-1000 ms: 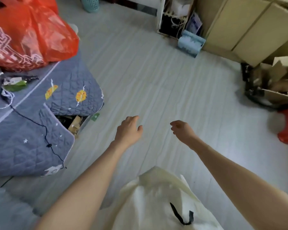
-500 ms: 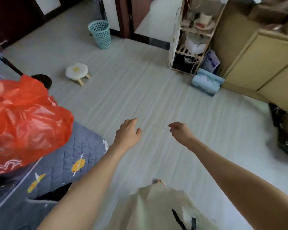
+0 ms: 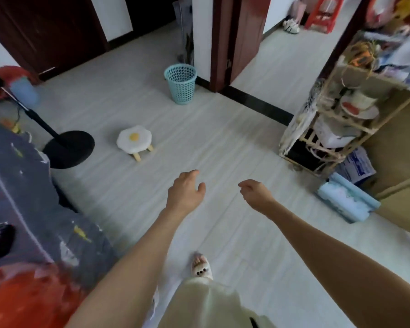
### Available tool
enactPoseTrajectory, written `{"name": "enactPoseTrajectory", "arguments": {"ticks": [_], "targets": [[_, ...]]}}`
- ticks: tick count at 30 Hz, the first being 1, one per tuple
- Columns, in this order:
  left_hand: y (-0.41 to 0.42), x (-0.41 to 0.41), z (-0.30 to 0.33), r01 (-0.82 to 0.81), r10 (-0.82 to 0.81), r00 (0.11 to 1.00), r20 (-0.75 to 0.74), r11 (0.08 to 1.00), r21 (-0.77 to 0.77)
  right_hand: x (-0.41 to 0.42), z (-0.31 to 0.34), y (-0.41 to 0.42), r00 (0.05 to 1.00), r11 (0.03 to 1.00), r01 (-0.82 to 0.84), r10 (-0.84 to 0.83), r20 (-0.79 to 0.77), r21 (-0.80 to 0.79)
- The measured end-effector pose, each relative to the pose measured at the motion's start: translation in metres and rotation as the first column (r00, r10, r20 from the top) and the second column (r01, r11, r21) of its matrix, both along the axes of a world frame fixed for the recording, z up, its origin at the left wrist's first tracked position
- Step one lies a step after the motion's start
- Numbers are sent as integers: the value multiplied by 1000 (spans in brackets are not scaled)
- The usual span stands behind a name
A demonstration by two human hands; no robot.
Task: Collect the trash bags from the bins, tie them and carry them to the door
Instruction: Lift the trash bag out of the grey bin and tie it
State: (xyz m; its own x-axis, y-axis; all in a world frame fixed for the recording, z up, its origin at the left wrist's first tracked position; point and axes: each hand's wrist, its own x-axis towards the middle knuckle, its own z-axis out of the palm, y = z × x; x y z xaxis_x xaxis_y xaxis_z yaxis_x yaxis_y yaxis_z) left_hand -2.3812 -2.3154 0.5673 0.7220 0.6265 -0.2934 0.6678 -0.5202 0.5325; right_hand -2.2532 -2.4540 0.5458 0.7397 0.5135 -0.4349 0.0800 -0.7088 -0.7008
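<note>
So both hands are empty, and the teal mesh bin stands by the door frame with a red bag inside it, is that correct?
Not quite. In the head view the teal mesh bin by the door frame shows no red bag inside. The red bag lies at the lower left. Left hand and right hand are indeed empty.

Egg-shaped stool (image 3: pixel 134 141), cluttered wooden shelf (image 3: pixel 336 119)

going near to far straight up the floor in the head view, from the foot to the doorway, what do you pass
Sandalled foot → left hand and right hand, level with each other, both holding nothing → egg-shaped stool → teal mesh bin → dark red door frame.
</note>
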Motion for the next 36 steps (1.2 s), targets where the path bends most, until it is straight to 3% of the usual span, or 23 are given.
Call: {"name": "enactPoseTrajectory", "arguments": {"ticks": [12,20,27,36], "targets": [[275,181,-5,-109,109,994,-3,994,8,204,3,290,988,988,-151,151,-3,15],[475,317,-1,-276,276,961,8,961,-12,362,2,520,954,955,-291,295,-58,62],[610,363,-3,-407,406,914,-25,912,-52,419,4,681,894,896,-443,444,-57,31],[894,411,-24,-515,515,857,-9,855,-61,480,-15,982,850,850,-527,527,3,21]]}}
